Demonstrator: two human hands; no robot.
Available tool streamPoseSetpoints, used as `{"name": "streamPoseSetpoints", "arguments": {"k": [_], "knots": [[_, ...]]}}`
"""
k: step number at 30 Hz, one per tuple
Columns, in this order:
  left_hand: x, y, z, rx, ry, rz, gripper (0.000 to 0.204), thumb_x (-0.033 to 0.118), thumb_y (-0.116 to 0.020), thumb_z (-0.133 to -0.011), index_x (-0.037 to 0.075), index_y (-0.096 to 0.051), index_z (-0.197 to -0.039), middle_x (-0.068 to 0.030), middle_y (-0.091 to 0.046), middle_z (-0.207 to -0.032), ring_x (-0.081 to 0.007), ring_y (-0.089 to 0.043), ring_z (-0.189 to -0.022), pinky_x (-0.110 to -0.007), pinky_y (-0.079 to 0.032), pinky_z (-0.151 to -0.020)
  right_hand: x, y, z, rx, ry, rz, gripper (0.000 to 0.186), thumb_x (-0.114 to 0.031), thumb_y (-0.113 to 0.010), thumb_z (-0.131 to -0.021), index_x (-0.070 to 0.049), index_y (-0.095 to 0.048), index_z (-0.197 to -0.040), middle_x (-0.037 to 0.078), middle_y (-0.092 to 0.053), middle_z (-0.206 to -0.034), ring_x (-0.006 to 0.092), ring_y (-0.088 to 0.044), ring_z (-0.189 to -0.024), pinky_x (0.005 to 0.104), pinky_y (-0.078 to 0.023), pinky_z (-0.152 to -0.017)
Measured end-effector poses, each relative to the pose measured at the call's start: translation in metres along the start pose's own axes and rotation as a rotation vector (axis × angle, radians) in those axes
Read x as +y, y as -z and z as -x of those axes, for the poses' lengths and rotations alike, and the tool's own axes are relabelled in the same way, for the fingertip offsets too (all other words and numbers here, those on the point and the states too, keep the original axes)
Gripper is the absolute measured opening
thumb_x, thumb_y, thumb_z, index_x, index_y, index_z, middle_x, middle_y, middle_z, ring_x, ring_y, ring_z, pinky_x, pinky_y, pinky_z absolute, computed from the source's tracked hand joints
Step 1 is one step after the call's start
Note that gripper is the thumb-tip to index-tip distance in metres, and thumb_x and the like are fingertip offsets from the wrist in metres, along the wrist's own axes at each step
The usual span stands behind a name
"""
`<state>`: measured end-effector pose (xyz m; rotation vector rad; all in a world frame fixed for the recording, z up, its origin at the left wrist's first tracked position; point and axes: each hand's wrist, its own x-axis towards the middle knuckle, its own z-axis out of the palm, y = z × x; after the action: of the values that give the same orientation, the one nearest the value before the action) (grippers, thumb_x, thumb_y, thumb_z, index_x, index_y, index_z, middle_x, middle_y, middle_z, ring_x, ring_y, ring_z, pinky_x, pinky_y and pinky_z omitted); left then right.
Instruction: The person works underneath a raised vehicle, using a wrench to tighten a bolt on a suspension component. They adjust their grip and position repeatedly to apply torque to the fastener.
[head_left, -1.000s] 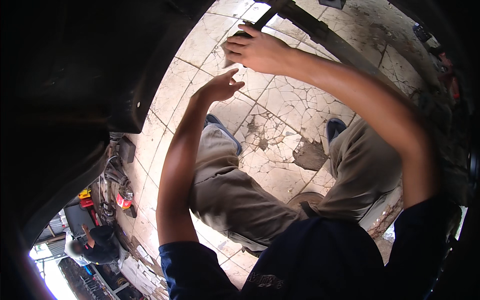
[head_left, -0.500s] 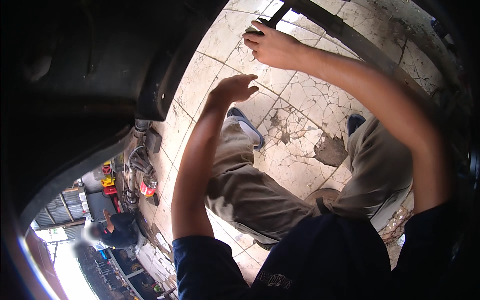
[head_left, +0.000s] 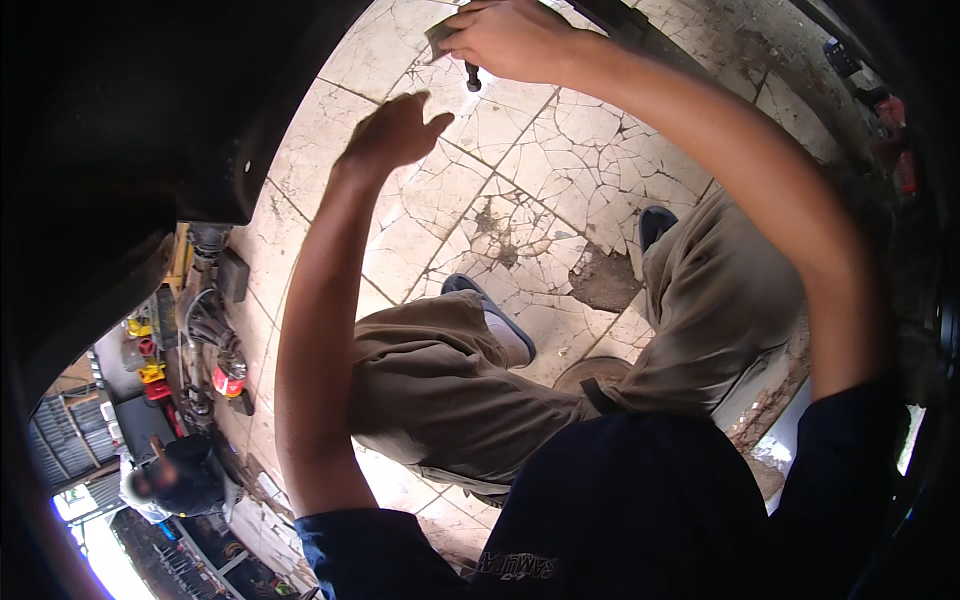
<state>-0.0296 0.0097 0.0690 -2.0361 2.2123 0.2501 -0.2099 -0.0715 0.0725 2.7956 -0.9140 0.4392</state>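
My right hand [head_left: 515,42] is at the top of the view, its fingers bent over a thin, flat grey-brown piece [head_left: 437,42] whose kind I cannot make out. Just below those fingers a short dark rod with a knobbed end [head_left: 473,78] sticks out; whether the hand touches it is hidden. My left hand [head_left: 395,132] is raised over the tiled floor, lower and to the left. Its thumb stands apart from the fingers and nothing shows in it.
A large dark body panel [head_left: 110,110] fills the upper left. A dark beam [head_left: 665,45] crosses the top right. Cracked tiles [head_left: 560,150] lie below my hands. At the left are metal axle-like parts [head_left: 205,310], a red-labelled bottle [head_left: 229,375] and another person [head_left: 185,475].
My view has shifted, and both hands appear farther up and left. The flat piece and the knobbed rod end at my right hand show more plainly now. My left hand stays empty.
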Motion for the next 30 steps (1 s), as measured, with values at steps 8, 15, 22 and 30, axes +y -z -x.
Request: {"name": "streamPoseSetpoints", "arguments": {"k": [8, 15, 22, 30], "knots": [[-0.017, -0.007, -0.036, 0.089, -0.041, 0.193, 0.064, 0.045, -0.057, -0.088, 0.006, -0.042, -0.137, -0.0183, -0.053, -0.129, -0.0297, -0.051, -0.121, -0.038, -0.040, -0.100, 0.000, 0.012, 0.001, 0.191, 0.336, -0.029, 0.023, -0.024, -0.050, -0.092, -0.014, -0.063, -0.108, 0.008, -0.065, -0.106, 0.0232, -0.063, -0.087, 0.0353, -0.047, -0.076], [0.007, -0.051, -0.033, 0.014, -0.109, 0.286, 0.059, 0.044, -0.054, -0.090, 0.007, -0.043, -0.134, -0.0153, -0.063, -0.112, -0.0248, -0.064, -0.096, -0.038, -0.049, -0.083, -0.005, -0.006, -0.002, 0.151, 0.047, -0.120, 0.024, -0.025, -0.050, -0.090, -0.016, -0.065, -0.106, -0.001, -0.066, -0.107, 0.0187, -0.063, -0.098, 0.0477, -0.039, -0.096], [-0.001, -0.035, -0.038, -0.051, -0.156, -0.018, 0.048, 0.040, -0.054, -0.089, 0.011, -0.052, -0.127, -0.0131, -0.064, -0.110, -0.0293, -0.062, -0.100, -0.043, -0.049, -0.084, -0.011, -0.007, -0.007, 0.144, 0.132, 0.060, 0.020, -0.024, -0.051, -0.090, -0.015, -0.063, -0.104, -0.001, -0.065, -0.109, 0.0163, -0.060, -0.107, 0.0479, -0.035, -0.101], [-0.001, -0.039, -0.021, -0.404, -0.102, -0.102, 0.055, 0.046, -0.052, -0.090, 0.015, -0.044, -0.135, -0.0133, -0.056, -0.125, -0.0280, -0.053, -0.117, -0.042, -0.043, -0.096, -0.003, -0.012, -0.005, 0.125, 0.184, 0.186, 0.022, -0.016, -0.055, -0.084, -0.012, -0.065, -0.102, 0.001, -0.062, -0.113, 0.0180, -0.054, -0.113, 0.0524, -0.030, -0.106]]}}
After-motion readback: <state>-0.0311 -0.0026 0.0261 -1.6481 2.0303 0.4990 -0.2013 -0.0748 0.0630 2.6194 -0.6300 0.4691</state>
